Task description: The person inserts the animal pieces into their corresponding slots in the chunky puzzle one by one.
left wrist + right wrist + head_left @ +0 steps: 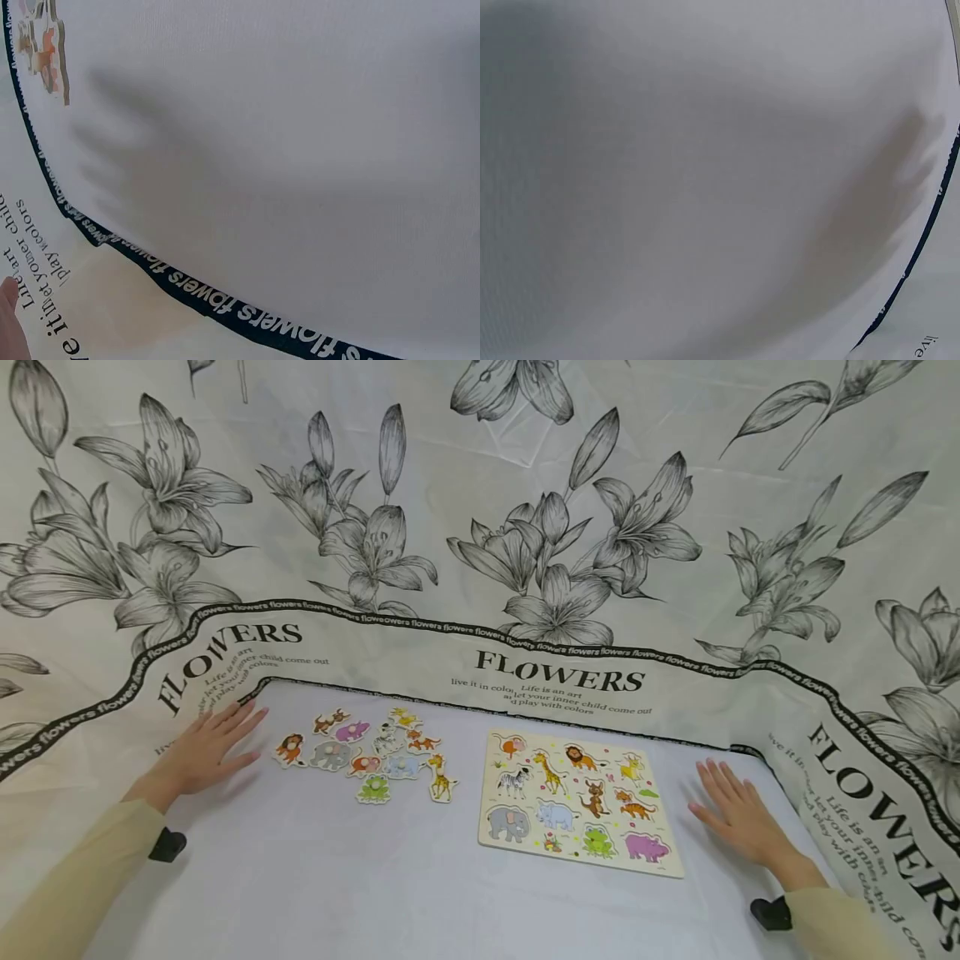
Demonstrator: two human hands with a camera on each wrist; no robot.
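My left hand (206, 752) is held with fingers spread at the left of the table, nearest to a cluster of loose animal puzzle pieces. Among them are a lion piece (290, 750), an elephant piece (330, 756), a frog piece (372, 788) and a giraffe piece (441, 779). To their right lies a wooden puzzle board (525, 853) with matching animal pictures. Past its right edge, my right hand (738, 814) has its fingers straight and holds nothing. In the left wrist view, part of the hand (11, 322) shows at the lower left corner, with its shadow on the cloth.
A white cloth (337, 877) covers the table. Behind and at both sides hangs a curtain (420, 560) with printed lilies and a dark lettered band (450, 628). Dark wrist camera mounts (168, 845) sit by both sleeves.
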